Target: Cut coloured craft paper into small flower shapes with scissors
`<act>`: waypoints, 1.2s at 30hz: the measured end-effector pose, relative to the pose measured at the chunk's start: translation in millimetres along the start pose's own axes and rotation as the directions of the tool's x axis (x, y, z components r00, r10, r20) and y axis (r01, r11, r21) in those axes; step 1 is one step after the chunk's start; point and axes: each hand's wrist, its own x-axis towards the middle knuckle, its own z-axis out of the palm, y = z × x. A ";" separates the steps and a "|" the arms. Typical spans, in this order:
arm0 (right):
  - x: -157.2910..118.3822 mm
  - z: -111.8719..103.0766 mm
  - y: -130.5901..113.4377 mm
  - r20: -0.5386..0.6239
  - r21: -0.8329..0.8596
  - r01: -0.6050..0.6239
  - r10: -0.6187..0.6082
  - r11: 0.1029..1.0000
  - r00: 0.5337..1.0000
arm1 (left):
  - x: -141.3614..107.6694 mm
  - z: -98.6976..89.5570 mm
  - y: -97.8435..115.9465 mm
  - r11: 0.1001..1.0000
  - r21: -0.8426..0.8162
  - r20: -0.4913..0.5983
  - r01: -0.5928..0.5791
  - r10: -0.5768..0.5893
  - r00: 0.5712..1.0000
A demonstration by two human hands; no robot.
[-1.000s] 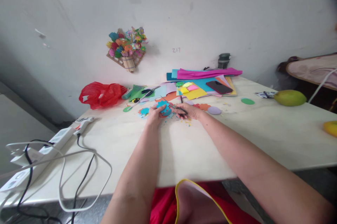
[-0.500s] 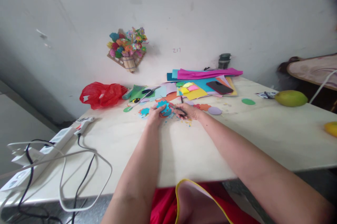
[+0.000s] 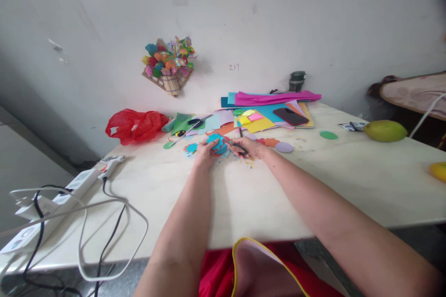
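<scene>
My left hand (image 3: 206,149) pinches a blue scallop-edged paper piece (image 3: 213,139) above the middle of the table. In my right hand (image 3: 251,147) is a pair of scissors with black handles (image 3: 240,149); the fingers are closed round the handles. The blades point left and lie against the right edge of the blue paper. Under and beside my hands lie more cut shapes, among them a blue one (image 3: 191,148), an orange one (image 3: 271,141) and a lilac oval (image 3: 284,147). Small paper scraps (image 3: 250,164) are scattered just below the scissors.
Coloured sheets with a dark phone (image 3: 290,116) on them lie at the back. A second pair of scissors (image 3: 197,122) and a red plastic bag (image 3: 135,126) are at the left. A power strip (image 3: 75,186) with cables runs along the left edge. A green mango (image 3: 385,130) sits right.
The blue paper has turned slightly in my left hand, and the scissor blades have shifted a little against its edge. Everything else stays where it was.
</scene>
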 end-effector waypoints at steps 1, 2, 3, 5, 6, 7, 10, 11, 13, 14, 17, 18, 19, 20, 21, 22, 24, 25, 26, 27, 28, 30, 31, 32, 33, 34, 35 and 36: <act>0.8 -0.8 1.2 0.005 0.001 -0.002 0.002 1.000 1.000 | 0.9 -1.2 -0.5 1.000 0.002 -0.003 -0.003 0.003 1.000; 1.2 -1.6 2.2 0.016 0.000 -0.001 0.001 1.000 1.000 | 1.8 -2.4 -1.1 1.000 0.003 -0.006 -0.007 0.007 1.000; 1.4 -2.4 2.9 0.028 -0.003 0.005 -0.005 1.000 1.000 | 2.6 -3.6 -1.7 1.000 0.003 -0.006 -0.013 0.013 1.000; 1.2 -3.9 4.0 0.056 -0.011 0.023 -0.023 1.000 0.998 | 4.1 -5.4 -2.7 1.000 0.001 -0.002 -0.025 0.025 1.000; 1.1 -4.8 4.6 0.070 -0.015 0.028 -0.027 1.000 0.997 | 4.5 -6.0 -3.0 1.000 -0.001 0.002 -0.031 0.031 1.000; 1.1 -5.7 5.4 0.082 -0.017 0.027 -0.026 0.999 0.996 | 4.8 -6.4 -3.2 0.999 -0.005 0.003 -0.036 0.036 0.999; 2.7 -8.8 9.3 0.104 -0.011 0.023 -0.022 1.000 0.994 | 4.5 -6.3 -3.1 0.999 -0.018 0.002 -0.043 0.043 0.999; 3.4 -9.6 10.7 0.106 -0.005 0.030 -0.030 1.000 0.994 | 4.0 -6.1 -2.9 0.999 -0.018 0.007 -0.040 0.041 0.999; 4.3 -10.8 12.9 0.107 0.004 0.054 -0.054 0.999 0.993 | 3.1 -5.8 -2.5 0.999 -0.011 0.025 -0.031 0.031 0.999; 4.3 -11.0 13.4 0.106 0.005 0.063 -0.063 0.998 0.992 | 2.7 -5.8 -2.4 1.000 -0.006 0.034 -0.025 0.025 0.999; 2.6 -10.3 12.2 0.093 0.001 0.079 -0.079 0.997 0.992 | 2.5 -6.4 -2.3 1.000 0.017 0.044 -0.015 0.014 0.999; 1.8 -9.9 11.2 0.086 0.001 0.083 -0.083 0.997 0.993 | 2.7 -6.7 -2.3 0.999 0.031 0.042 -0.008 0.007 0.999; 0.9 -9.4 10.1 0.078 0.002 0.086 -0.086 0.996 0.993 | 3.0 -7.0 -2.3 0.999 0.050 0.040 0.001 -0.003 0.999; 0.2 -9.0 9.1 0.070 0.000 0.090 -0.089 0.996 0.994 | 3.2 -7.3 -2.2 0.997 0.071 0.039 0.010 -0.013 0.999; -0.4 -8.7 8.3 0.063 -0.002 0.091 -0.091 0.996 0.994 | 3.3 -7.4 -2.1 0.996 0.089 0.040 0.020 -0.024 0.999; -0.8 -8.5 7.7 0.057 -0.006 0.091 -0.091 0.996 0.994 | 3.2 -7.3 -1.8 0.994 0.104 0.041 0.027 -0.031 0.999; -0.9 -8.5 7.2 0.050 -0.014 0.092 -0.091 0.996 0.995 | 2.2 -6.3 -1.0 0.992 0.120 0.041 0.025 -0.030 0.999; -0.9 -8.5 7.2 0.049 -0.016 0.092 -0.091 0.996 0.995 | 1.4 -5.6 -0.5 0.992 0.125 0.038 0.019 -0.024 0.999; -0.7 -8.5 7.3 0.048 -0.018 0.093 -0.092 0.996 0.995 | 0.5 -4.7 0.1 0.991 0.131 0.036 0.014 -0.019 0.999; -0.7 -8.6 7.5 0.049 -0.020 0.094 -0.093 0.995 0.994 | -0.5 -3.7 0.7 0.990 0.138 0.035 0.009 -0.014 0.999; -0.6 -8.6 7.7 0.051 -0.019 0.094 -0.093 0.995 0.994 | -1.4 -2.9 1.3 0.989 0.147 0.037 0.004 -0.010 0.999; -0.8 -8.5 7.9 0.057 -0.012 0.091 -0.091 0.996 0.994 | -3.0 -1.7 2.0 0.987 0.161 0.051 -0.005 -0.003 0.999; -0.9 -8.5 7.9 0.059 -0.009 0.090 -0.089 0.996 0.994 | -3.4 -1.4 2.2 0.986 0.164 0.061 -0.009 -0.001 0.998; -1.0 -8.5 8.0 0.061 -0.006 0.088 -0.088 0.996 0.994 | -3.7 -1.4 2.2 0.986 0.164 0.072 -0.011 0.000 0.997; -1.1 -8.6 8.1 0.063 -0.003 0.086 -0.085 0.996 0.994 | -3.7 -1.7 2.1 0.986 0.164 0.081 -0.012 -0.002 0.997; -1.2 -8.9 8.2 0.066 -0.002 0.085 -0.084 0.996 0.994 | -3.4 -2.3 1.8 0.986 0.165 0.089 -0.011 -0.004 0.996; -1.2 -9.3 8.4 0.070 -0.002 0.085 -0.085 0.996 0.994 | -3.0 -3.1 1.4 0.985 0.170 0.096 -0.009 -0.007 0.995; -1.2 -9.7 8.7 0.075 0.001 0.086 -0.086 0.996 0.993 | -2.4 -4.0 1.0 0.984 0.177 0.101 -0.006 -0.012 0.995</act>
